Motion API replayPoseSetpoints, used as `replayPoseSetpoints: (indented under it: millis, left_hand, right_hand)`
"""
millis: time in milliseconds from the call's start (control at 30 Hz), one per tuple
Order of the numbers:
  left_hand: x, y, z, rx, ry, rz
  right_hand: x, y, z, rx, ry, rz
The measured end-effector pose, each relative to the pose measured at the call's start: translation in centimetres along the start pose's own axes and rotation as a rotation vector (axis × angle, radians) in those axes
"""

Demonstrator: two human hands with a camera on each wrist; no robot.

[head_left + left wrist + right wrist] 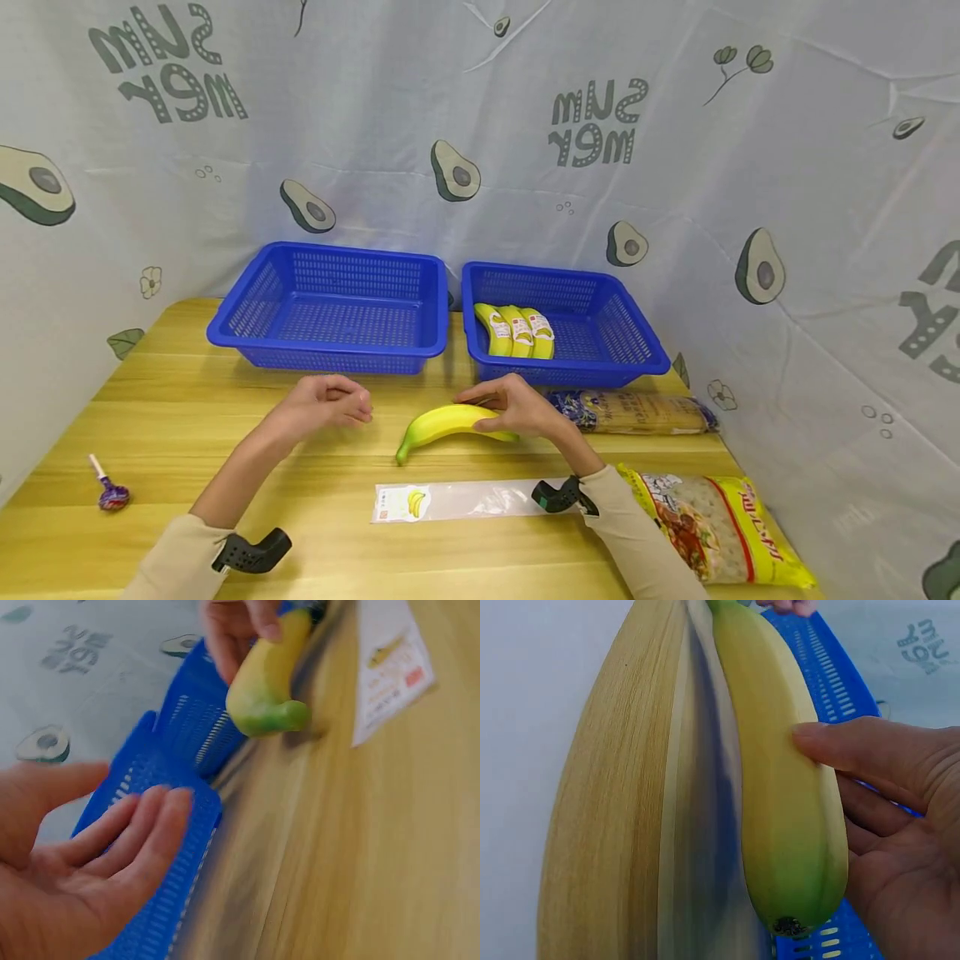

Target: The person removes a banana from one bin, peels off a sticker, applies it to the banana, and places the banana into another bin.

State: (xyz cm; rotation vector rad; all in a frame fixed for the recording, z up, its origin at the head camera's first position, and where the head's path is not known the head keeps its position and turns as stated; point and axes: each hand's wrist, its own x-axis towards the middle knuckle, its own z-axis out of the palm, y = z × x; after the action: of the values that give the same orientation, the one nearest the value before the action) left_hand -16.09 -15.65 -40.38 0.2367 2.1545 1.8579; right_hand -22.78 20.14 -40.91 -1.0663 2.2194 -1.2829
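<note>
Fingers (855, 750) around banana (780, 787)

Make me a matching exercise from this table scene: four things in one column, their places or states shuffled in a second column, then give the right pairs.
Things:
1. loose banana
2. bagged bananas
3. lollipop
4. clear bag

Places or states:
A. lying alone on the table near its left edge
B. lying flat on the table in front of the hands
C. inside the right blue basket
D. held by the right hand

Pairs: 1-D, 2-C, 3-A, 4-B

The left hand holds nothing, and the left blue basket holds nothing either.
</note>
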Motion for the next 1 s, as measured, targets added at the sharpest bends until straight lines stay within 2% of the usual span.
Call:
replayPoseSetpoints:
  millis: [67,133,200,267,367,467,600,800,1000]
  left_hand:
    - [-0.1,0.1,0.7,0.107,-0.115,0.039]
    - [-0.3,0.3,1.3,0.192,-0.201,0.069]
    - [-0.5,0.4,2.0,0.263,-0.247,0.082]
    - [-0.7,0.5,2.6,0.337,-0.264,0.086]
    - [-0.9,0.6,3.7,0.473,-0.254,0.056]
    - [-1.2,0.7,4.6,0.586,-0.244,-0.004]
    - [-1.6,0.8,5.8,0.692,-0.21,-0.066]
    - [-1.6,-0.4,7.2,0.864,-0.111,-0.032]
    - [-2.0,0.1,8.1,0.883,-0.059,-0.035]
  right_hand:
    - [0.1,0.2,0.0,0.005,0.001,-0.002]
    - [0.1,0.4,0.0,0.012,0.004,-0.002]
    - [0.2,0.7,0.0,0.019,0.008,0.004]
    - [0.3,1.0,0.0,0.029,0.013,0.013]
    - [0.3,1.5,0.1,0.041,0.023,0.024]
    - [0.4,1.7,0.0,0.05,0.033,0.031]
    - [0.4,2.0,0.1,0.059,0.041,0.04]
    - [0.5,1.9,0.0,0.078,0.044,0.052]
    - [0.7,2.0,0.0,0.106,0.046,0.064]
